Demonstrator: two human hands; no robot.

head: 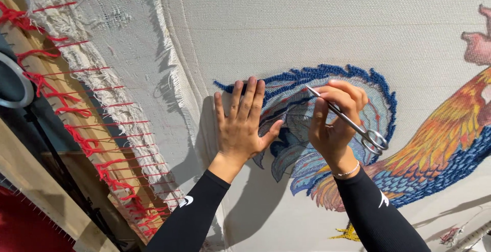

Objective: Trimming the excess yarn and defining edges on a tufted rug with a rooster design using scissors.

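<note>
Sleeves, black and stretchy, both forearms (194, 216) coming up from the bottom edge; thin silver bracelet (349, 172) on the right wrist. Left hand (241, 124) lies flat, palm down, fingers straight and close together, thumb splayed out to the right, pressing the pale woven backing cloth (286, 22) just at the left edge of the stitched tail; it holds nothing. Right hand (335, 124) is curled closed around slim metal scissors (348, 120): blades together, narrow tip pointing up-left and touching the tail near its upper curve, ring handles sticking out lower right past the palm. Scissor tip sits just right of the left fingertips, close but apart.

Under both hands, rooster tail (327, 78): looped blue yarn outline, raised and nubby, flatter pale blue and grey feather shapes inside. Rightward, rooster body (450, 129) in orange, yellow and red, dark blue below, pink comb part at the frame edge. Small yellow foot low down.

Cloth is a coarse open weave, cream, stretched taut. Its left edge is frayed white fringe (107, 93), laced by red cord (76, 124) in zigzags to a wooden frame bar (46, 83). Loose yarn ends at the bottom right corner.
</note>
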